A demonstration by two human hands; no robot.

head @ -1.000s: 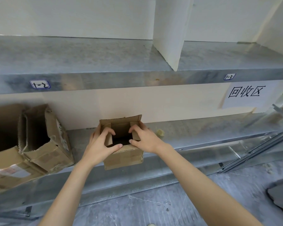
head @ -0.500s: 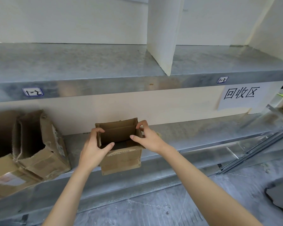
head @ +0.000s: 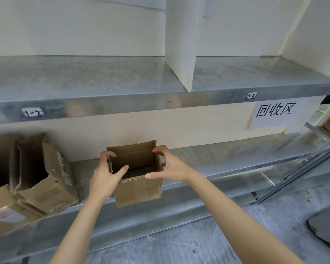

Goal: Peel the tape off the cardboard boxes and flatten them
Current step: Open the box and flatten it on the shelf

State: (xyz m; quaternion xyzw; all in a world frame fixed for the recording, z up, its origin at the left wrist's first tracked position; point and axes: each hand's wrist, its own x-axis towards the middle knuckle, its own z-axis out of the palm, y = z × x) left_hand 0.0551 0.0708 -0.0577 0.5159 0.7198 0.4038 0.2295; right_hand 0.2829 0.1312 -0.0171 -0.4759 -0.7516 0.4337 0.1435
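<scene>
Small box: an open-topped brown cardboard box [head: 139,189], upright, at the front edge of the lower shelf [head: 227,159], about midway along it. Its front face reaches down past that edge. I cannot tell whether it rests on the shelf or is held just off it.
Left hand: my left hand [head: 105,176] grips the box's left wall, with the thumb inside the opening and the fingers wrapped round the outside.
Right hand: my right hand [head: 170,168] clasps the right wall, with the thumb along the front rim near the corner and the fingers curled over the far top corner.
Tape: I can make out no strip clearly on this box from here.
Torn boxes: larger, crumpled cartons [head: 46,187] lie open on the left end of the lower shelf, well apart from my hands.
Upper shelf: a grey metal upper shelf [head: 103,77] runs above the lower shelf, with a white divider [head: 181,44] standing on it.
Sign: a paper sign [head: 272,115] with handwritten characters hangs on the wall above the right part of the lower shelf.
Floor: grey floor [head: 198,244] lies below the lower shelf.
</scene>
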